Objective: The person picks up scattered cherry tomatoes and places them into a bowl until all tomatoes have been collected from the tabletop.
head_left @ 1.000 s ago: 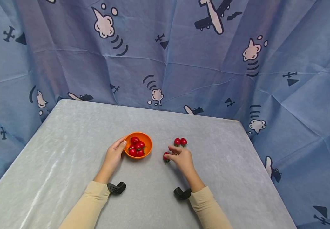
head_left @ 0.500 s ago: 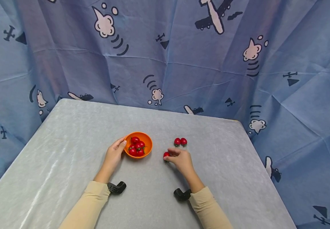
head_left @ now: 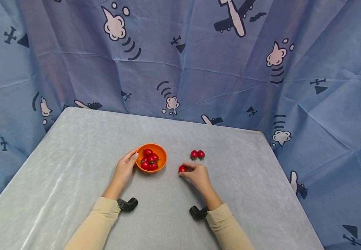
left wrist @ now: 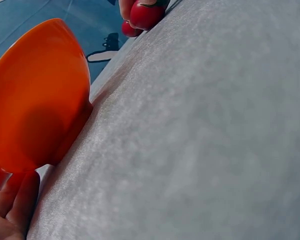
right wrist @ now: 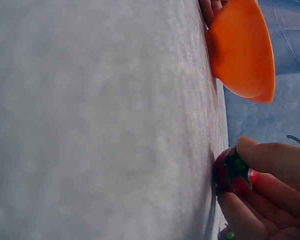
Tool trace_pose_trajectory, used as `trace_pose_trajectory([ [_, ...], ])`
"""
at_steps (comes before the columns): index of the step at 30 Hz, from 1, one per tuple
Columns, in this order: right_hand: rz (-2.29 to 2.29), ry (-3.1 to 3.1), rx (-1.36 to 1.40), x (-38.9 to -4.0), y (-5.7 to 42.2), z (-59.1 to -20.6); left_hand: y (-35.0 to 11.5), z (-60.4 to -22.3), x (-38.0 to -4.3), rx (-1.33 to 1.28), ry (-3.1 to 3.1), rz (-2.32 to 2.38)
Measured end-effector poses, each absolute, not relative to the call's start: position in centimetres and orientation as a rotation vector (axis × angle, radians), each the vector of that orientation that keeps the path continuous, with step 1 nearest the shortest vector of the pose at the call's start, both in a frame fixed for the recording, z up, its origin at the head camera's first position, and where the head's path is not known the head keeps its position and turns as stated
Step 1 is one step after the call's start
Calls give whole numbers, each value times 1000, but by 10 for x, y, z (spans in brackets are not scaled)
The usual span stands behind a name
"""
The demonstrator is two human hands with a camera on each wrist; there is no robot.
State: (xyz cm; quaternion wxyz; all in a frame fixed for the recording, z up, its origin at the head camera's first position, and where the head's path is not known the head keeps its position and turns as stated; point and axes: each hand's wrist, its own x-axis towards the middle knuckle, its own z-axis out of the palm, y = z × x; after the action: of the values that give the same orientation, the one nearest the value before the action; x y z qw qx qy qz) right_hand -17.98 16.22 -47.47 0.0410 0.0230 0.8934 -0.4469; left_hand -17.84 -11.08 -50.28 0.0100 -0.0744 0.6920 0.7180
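An orange bowl (head_left: 161, 152) holds several red cherry tomatoes (head_left: 153, 158). My left hand (head_left: 125, 167) grips it at the left, thumb over the rim and fingers against the outside wall. The left wrist view shows the bowl (left wrist: 35, 90) from its side, base on the table. To the right of it, my right hand (head_left: 199, 176) pinches a single cherry tomato (head_left: 181, 169) between thumb and fingers. This tomato's green leafy top (right wrist: 235, 162) shows under the thumb in the right wrist view, the fruit right at the table surface.
Two more cherry tomatoes (head_left: 194, 155) lie side by side just beyond my right hand. The grey-white table (head_left: 99, 139) ends at a blue printed curtain (head_left: 149, 86) behind. Black wrist cameras (head_left: 128, 205) sit on both wrists.
My right hand has drawn slightly back toward me, and its fingers have closed around the tomato. The left hand and bowl have stayed in place.
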Motion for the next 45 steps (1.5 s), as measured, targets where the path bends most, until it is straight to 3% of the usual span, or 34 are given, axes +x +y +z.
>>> trace_pose_trajectory([
  [26, -1550, 2704, 21, -197, 129, -435, -109, -504, -179, -247, 2134, 2249],
  [45, -1582, 2652, -83, -212, 93, -441, -111, -503, -179, -246, 2181, 2223],
])
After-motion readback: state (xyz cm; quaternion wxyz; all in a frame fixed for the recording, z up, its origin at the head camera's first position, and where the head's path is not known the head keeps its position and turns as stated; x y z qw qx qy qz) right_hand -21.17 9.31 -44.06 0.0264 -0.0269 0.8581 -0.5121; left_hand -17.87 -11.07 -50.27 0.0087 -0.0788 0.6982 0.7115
